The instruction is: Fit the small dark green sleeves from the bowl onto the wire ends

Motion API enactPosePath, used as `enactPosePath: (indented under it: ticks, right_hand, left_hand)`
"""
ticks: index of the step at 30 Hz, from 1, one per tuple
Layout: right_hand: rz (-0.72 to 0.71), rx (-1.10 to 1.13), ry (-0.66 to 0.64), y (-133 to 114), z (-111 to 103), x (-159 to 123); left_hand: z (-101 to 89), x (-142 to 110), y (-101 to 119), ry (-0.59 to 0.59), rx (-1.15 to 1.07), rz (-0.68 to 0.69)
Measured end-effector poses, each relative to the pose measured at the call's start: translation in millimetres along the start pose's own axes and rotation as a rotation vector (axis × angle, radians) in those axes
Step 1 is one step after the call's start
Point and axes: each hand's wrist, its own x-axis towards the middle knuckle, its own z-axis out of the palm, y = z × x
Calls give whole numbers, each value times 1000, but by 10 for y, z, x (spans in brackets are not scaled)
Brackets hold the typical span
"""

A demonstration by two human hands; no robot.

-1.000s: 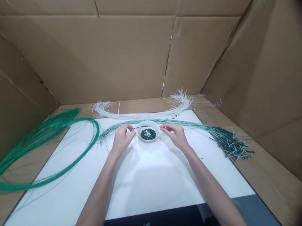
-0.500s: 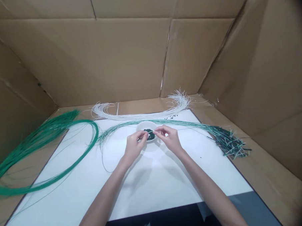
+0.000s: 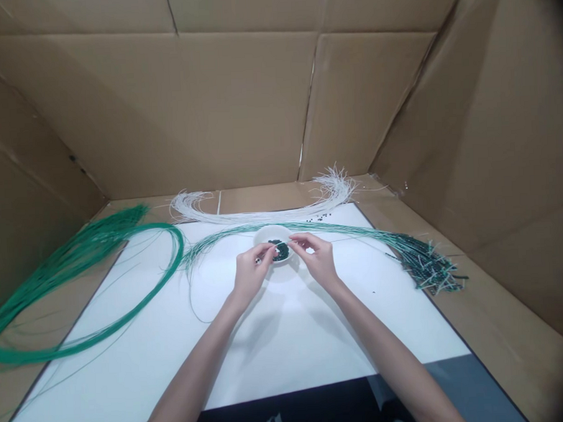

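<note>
A small white bowl (image 3: 265,235) of dark green beads (image 3: 279,251) sits near the middle back of a white board (image 3: 277,335). My left hand (image 3: 249,273) is at the bowl's near left, thumb and fingers pinched over it on a thin strand. My right hand (image 3: 317,257) is at the bowl's near right, fingers also pinched on that strand. The strand between my hands is pale and thin; beads on it are too small to make out.
A bundle of green strands (image 3: 78,257) loops across the left side. White strands (image 3: 263,213) curve along the back. A beaded green bundle (image 3: 424,264) lies at the right. A few loose beads (image 3: 319,218) lie behind the bowl. Cardboard walls (image 3: 239,101) surround the board.
My hands have moved from the bowl's two sides to its near edge and closer together. Half a second ago they were almost where they are now.
</note>
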Motion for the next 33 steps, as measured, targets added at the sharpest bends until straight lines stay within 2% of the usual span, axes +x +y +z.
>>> enactPosePath:
  ticks: [3, 7, 13, 16, 19, 25, 33]
  right_hand:
    - [-36, -7, -10, 1, -12, 11]
    - [-126, -74, -99, 2, -52, 35]
    - [-417, -456, -200, 86, -111, 56]
    - [-502, -621, -189, 120, -107, 41]
    - [-557, -691, -173, 125, -91, 26]
    - [-600, -737, -155, 96, -83, 35]
    - [-521, -685, -163, 131, -111, 54]
  left_hand:
    - [-4, 11, -20, -13, -76, -45]
    - [-20, 38, -48, -50, -167, -124]
    - [-52, 71, -69, -107, -142, -189]
    - [-40, 68, -85, -111, -120, -208]
    - [-24, 66, -107, -110, -139, -242]
    - [-28, 80, -137, -113, -160, -267]
    - [-42, 89, -129, -123, -149, -259]
